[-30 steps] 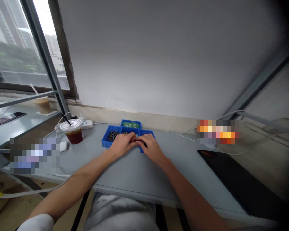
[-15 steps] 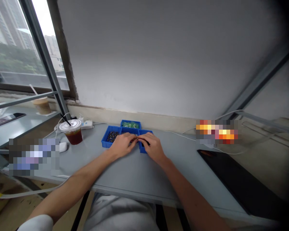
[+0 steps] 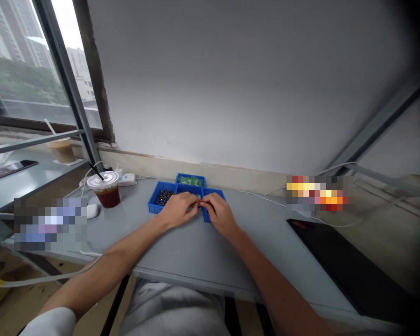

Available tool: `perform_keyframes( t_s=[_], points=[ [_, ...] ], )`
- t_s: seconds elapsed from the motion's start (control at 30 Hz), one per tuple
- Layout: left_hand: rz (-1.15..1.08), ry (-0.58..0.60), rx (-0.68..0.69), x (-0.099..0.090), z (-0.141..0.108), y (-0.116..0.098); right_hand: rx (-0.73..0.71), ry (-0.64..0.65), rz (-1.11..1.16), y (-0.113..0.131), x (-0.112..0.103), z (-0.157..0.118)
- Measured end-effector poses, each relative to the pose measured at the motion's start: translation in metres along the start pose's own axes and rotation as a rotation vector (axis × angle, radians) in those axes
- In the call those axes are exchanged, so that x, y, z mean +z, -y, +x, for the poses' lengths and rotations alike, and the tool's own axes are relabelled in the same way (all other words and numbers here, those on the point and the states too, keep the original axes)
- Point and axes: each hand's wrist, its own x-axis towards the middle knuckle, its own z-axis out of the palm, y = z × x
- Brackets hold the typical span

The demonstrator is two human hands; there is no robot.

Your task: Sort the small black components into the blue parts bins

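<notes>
One head-worn camera looks forward and down over the hands (image 3: 178, 210) toward a wall (image 3: 238, 93).

Inscriptions, labels, brands, numbers, signs: none legible. Pixelated patch, left (image 3: 51, 224), and pixelated patch, right (image 3: 318, 193): any lettering unreadable.

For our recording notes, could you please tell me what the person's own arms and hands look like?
The left hand and right hand are ungloved, and no watch or bracelet shows at either wrist. A pale sleeve covers the upper part of the left arm; the right arm shows no sleeve within the picture.
</notes>
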Motion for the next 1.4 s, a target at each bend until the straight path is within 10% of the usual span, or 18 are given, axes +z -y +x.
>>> perform_keyframes(
  t_s=[0.8,1.4],
  points=[
    [0.031,-0.041,-0.086,-0.0004,0.0013,-0.0015,0.106,0.083,-0.116,-0.0008,0.0039,-0.0035],
    [0.034,0.052,0.137,0.0025,-0.0004,0.0031,0.103,0.117,-0.124,-0.0001,0.007,-0.0042]
  ],
)
